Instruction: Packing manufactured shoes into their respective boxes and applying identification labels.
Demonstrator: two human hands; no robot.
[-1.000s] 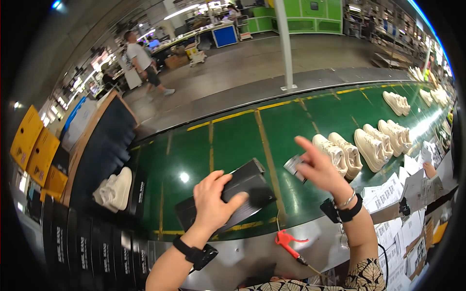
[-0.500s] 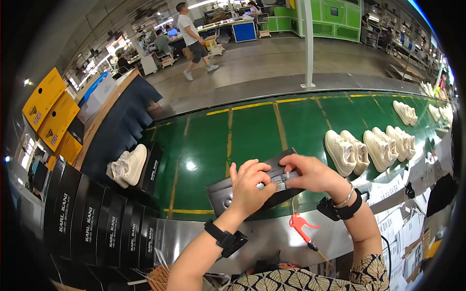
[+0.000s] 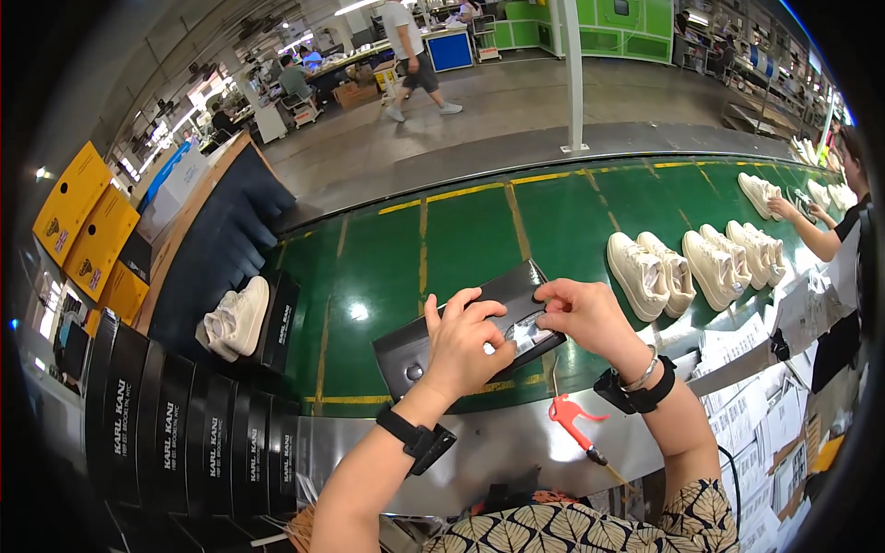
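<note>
At black box (image 3: 402,356), label (image 3: 527,334) — earlier apart

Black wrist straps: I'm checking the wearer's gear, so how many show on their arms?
2: one strap around the left wrist, a second strap around the right. Neither is hidden.

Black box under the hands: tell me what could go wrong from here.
The small label could crease: fingers of the left hand and right hand crowd it at the right end of the black box. The box sits askew on the green belt, so it might slide if pushed. The red air gun lies close by and might get knocked.
</note>
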